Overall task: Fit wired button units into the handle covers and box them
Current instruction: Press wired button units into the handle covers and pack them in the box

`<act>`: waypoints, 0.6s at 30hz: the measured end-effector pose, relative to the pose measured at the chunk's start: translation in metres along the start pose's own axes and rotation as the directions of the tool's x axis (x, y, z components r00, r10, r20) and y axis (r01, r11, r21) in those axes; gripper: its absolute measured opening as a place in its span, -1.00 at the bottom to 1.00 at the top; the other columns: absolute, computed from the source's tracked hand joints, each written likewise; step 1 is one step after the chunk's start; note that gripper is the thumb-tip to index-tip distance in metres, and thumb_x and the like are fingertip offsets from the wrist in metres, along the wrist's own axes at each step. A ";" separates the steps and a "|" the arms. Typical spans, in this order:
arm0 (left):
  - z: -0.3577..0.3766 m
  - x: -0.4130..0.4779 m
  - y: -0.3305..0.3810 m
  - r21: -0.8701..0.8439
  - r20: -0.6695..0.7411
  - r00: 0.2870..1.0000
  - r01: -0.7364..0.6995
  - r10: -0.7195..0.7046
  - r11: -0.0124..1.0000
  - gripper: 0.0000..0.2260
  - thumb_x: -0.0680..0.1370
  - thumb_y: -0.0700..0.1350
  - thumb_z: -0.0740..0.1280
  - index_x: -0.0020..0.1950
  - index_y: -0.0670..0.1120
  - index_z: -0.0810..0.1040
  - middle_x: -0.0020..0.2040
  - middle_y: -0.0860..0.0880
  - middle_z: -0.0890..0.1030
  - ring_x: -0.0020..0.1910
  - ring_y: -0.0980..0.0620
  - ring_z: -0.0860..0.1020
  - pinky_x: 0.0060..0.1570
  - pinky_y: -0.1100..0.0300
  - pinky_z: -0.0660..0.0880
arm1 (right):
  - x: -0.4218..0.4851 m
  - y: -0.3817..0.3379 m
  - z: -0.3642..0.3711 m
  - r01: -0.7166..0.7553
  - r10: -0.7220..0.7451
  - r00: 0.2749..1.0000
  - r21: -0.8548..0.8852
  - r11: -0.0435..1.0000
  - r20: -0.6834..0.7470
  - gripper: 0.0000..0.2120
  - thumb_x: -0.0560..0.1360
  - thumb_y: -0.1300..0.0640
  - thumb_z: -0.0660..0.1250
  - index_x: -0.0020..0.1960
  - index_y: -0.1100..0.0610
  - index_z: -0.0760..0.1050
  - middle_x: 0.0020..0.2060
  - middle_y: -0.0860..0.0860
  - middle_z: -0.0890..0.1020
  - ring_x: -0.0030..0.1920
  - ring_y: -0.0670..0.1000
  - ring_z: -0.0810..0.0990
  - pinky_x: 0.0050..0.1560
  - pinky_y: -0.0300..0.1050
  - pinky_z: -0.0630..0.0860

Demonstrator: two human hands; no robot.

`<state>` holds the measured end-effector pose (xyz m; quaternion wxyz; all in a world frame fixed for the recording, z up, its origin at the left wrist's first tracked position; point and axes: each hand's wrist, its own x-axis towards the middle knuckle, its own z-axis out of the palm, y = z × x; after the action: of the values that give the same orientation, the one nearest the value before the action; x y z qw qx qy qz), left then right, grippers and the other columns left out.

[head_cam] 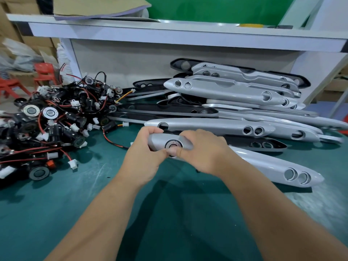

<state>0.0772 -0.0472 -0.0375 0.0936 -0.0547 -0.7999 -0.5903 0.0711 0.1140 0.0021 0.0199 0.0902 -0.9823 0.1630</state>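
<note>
A long silver handle cover (263, 164) lies across the green mat, its left end raised in both hands. My left hand (143, 157) grips that left end from below and the side. My right hand (203, 151) wraps over the cover just to the right, and both thumbs press on a round black button unit (172, 144) seated in the cover's hole. A red and black wire (113, 142) trails left from under the cover. The cover's far end shows two empty round holes (297, 177).
A heap of black wired button units (52, 121) with red wires and white plugs fills the left of the mat. Several silver and black handle covers (235, 95) are stacked behind the hands. A white shelf (169, 36) overhangs the back. Red stools (45, 72) stand at far left.
</note>
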 end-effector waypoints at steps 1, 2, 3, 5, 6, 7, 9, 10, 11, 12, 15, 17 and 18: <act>0.000 0.000 0.000 -0.016 0.013 1.000 0.020 -0.020 1.000 -0.59 0.42 -0.16 0.48 -0.10 0.36 0.42 -0.19 0.04 0.54 -0.25 0.12 0.47 -0.05 0.11 0.53 | -0.001 0.001 0.000 0.019 -0.019 1.000 -0.004 1.000 0.014 -0.49 0.40 -0.43 0.14 0.18 -0.13 0.40 -0.14 -0.16 0.39 -0.11 -0.03 0.41 0.04 -0.02 0.21; 0.000 0.000 0.001 -0.026 0.024 0.999 0.032 -0.032 0.999 -0.57 0.43 -0.18 0.48 -0.11 0.37 0.42 -0.17 0.00 0.56 -0.21 0.06 0.49 0.03 -0.03 0.52 | -0.002 0.002 0.001 0.026 -0.026 1.000 -0.009 1.000 0.011 -0.47 0.37 -0.44 0.17 0.18 -0.13 0.39 -0.15 -0.17 0.37 -0.08 -0.03 0.39 0.02 -0.03 0.20; -0.001 0.000 0.003 -0.033 0.031 0.999 0.038 -0.037 0.999 -0.57 0.42 -0.18 0.48 -0.12 0.37 0.43 -0.15 -0.05 0.58 -0.17 -0.01 0.51 0.08 -0.11 0.51 | -0.002 0.003 0.003 0.026 -0.026 1.000 -0.011 1.000 -0.006 -0.46 0.35 -0.44 0.20 0.17 -0.13 0.39 -0.16 -0.19 0.37 -0.04 -0.04 0.38 0.01 -0.03 0.19; -0.001 -0.002 0.005 -0.081 0.051 0.998 0.047 -0.043 0.996 -0.63 0.36 -0.12 0.46 -0.13 0.36 0.46 -0.08 -0.11 0.61 -0.06 -0.15 0.56 0.13 -0.17 0.51 | -0.002 0.003 0.005 0.022 -0.022 0.999 0.000 1.000 -0.046 -0.49 0.34 -0.43 0.24 0.13 -0.13 0.40 -0.16 -0.19 0.39 0.00 -0.05 0.37 -0.01 -0.04 0.18; -0.002 -0.002 0.006 -0.130 0.065 0.996 0.061 -0.053 0.990 -0.69 0.34 -0.10 0.42 -0.12 0.32 0.49 -0.04 -0.14 0.62 -0.01 -0.17 0.59 0.14 -0.17 0.51 | -0.002 0.003 0.005 0.020 -0.019 0.999 0.011 1.000 -0.051 -0.51 0.34 -0.42 0.26 0.12 -0.14 0.40 -0.16 -0.19 0.40 0.00 -0.05 0.38 -0.01 -0.05 0.19; -0.002 -0.002 0.005 -0.170 0.079 0.995 0.076 -0.064 0.983 -0.73 0.37 -0.11 0.40 -0.10 0.27 0.51 -0.02 -0.14 0.63 0.00 -0.16 0.61 0.15 -0.16 0.53 | -0.002 0.003 0.005 0.018 -0.017 0.999 0.021 1.000 -0.047 -0.53 0.35 -0.40 0.27 0.11 -0.14 0.41 -0.17 -0.20 0.40 -0.01 -0.06 0.38 -0.01 -0.05 0.19; -0.002 0.000 0.003 -0.188 0.086 0.994 0.081 -0.066 0.979 -0.79 0.49 -0.16 0.36 -0.02 0.16 0.51 0.00 -0.14 0.64 -0.02 -0.12 0.63 0.14 -0.15 0.54 | -0.001 0.004 0.005 0.017 -0.016 0.999 0.031 0.999 -0.033 -0.56 0.36 -0.38 0.28 0.09 -0.14 0.42 -0.21 -0.20 0.42 -0.06 -0.07 0.40 -0.01 -0.05 0.22; -0.002 0.000 0.002 -0.173 0.082 0.995 0.075 -0.061 0.982 -0.81 0.53 -0.16 0.33 0.01 0.14 0.50 0.01 -0.14 0.64 0.00 -0.13 0.63 0.14 -0.14 0.54 | -0.001 0.003 0.004 0.017 -0.016 1.000 0.031 0.999 -0.027 -0.58 0.36 -0.38 0.28 0.07 -0.14 0.43 -0.21 -0.19 0.44 -0.10 -0.07 0.42 -0.03 -0.05 0.25; -0.002 0.000 0.001 -0.154 0.076 0.996 0.065 -0.054 0.986 -0.84 0.52 -0.12 0.33 0.01 0.14 0.48 0.01 -0.13 0.63 0.01 -0.13 0.63 0.14 -0.13 0.54 | -0.001 0.003 0.002 0.016 -0.016 1.000 0.032 0.999 -0.016 -0.59 0.36 -0.38 0.29 0.04 -0.13 0.44 -0.21 -0.17 0.48 -0.16 -0.08 0.45 -0.06 -0.05 0.28; -0.001 0.000 0.001 -0.128 0.072 0.996 0.053 -0.044 0.990 -0.84 0.49 -0.07 0.33 0.01 0.16 0.47 0.01 -0.12 0.63 0.02 -0.13 0.62 0.14 -0.12 0.53 | -0.001 0.002 0.000 0.013 -0.013 1.000 0.040 0.999 -0.002 -0.61 0.36 -0.38 0.29 0.00 -0.12 0.45 -0.21 -0.15 0.52 -0.22 -0.10 0.47 -0.11 -0.06 0.32; 0.002 -0.003 0.006 -0.060 0.066 0.998 0.014 -0.010 0.998 -0.83 0.43 0.03 0.31 -0.03 0.25 0.44 -0.02 -0.10 0.63 0.00 -0.15 0.61 0.12 -0.15 0.53 | 0.000 0.001 -0.006 -0.015 0.014 1.000 0.075 0.997 0.020 -0.63 0.36 -0.36 0.31 -0.11 -0.07 0.48 -0.25 -0.10 0.57 -0.30 -0.09 0.53 -0.25 -0.12 0.38; 0.003 -0.004 0.008 -0.028 0.028 1.000 -0.006 0.006 1.000 -0.82 0.38 0.08 0.29 -0.06 0.32 0.42 -0.04 -0.15 0.62 -0.03 -0.20 0.60 0.08 -0.17 0.53 | 0.000 -0.001 -0.005 -0.028 0.030 0.999 0.075 0.997 -0.021 -0.63 0.36 -0.37 0.29 -0.12 -0.07 0.48 -0.26 -0.11 0.56 -0.31 -0.09 0.54 -0.29 -0.14 0.35; 0.003 -0.003 0.009 -0.022 0.011 1.000 -0.008 0.008 1.000 -0.82 0.38 0.09 0.29 -0.08 0.34 0.42 -0.04 -0.20 0.62 -0.05 -0.23 0.60 0.06 -0.18 0.54 | -0.001 -0.001 -0.003 -0.026 0.029 0.999 0.065 0.998 -0.046 -0.61 0.37 -0.38 0.27 -0.10 -0.07 0.47 -0.25 -0.12 0.55 -0.31 -0.10 0.54 -0.27 -0.13 0.34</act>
<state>0.0819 -0.0417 -0.0310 0.0908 -0.0623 -0.7937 -0.5983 0.0718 0.1145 0.0054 0.0378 0.0732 -0.9769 0.1970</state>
